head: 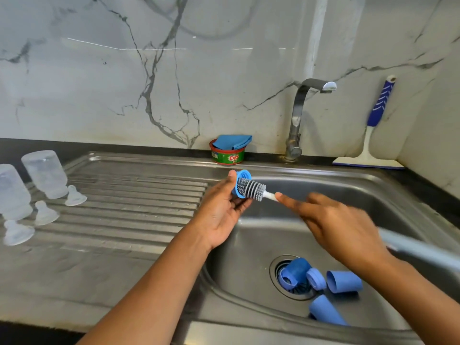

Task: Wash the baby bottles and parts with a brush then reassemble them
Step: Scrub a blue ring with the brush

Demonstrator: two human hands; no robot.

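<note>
- Gripping the blue collar ring (242,181), my left hand (221,212) sets its thumb on the far rim and curled fingers beneath, above the left edge of the sink (373,195).
- Brush (250,189), one: grey head pushed into the ring; my right hand (333,227) grasps the handle, forefinger straight along the white neck.
- Blue parts (343,281), four, in the basin around the drain.
- Bottles (46,174), two, clear, inverted on the drainboard (124,207); nipples (74,196), three, beside them.
- Handle blurred toward the right; leftmost bottle cut off; nearest blue part half hidden behind the basin rim.
</note>
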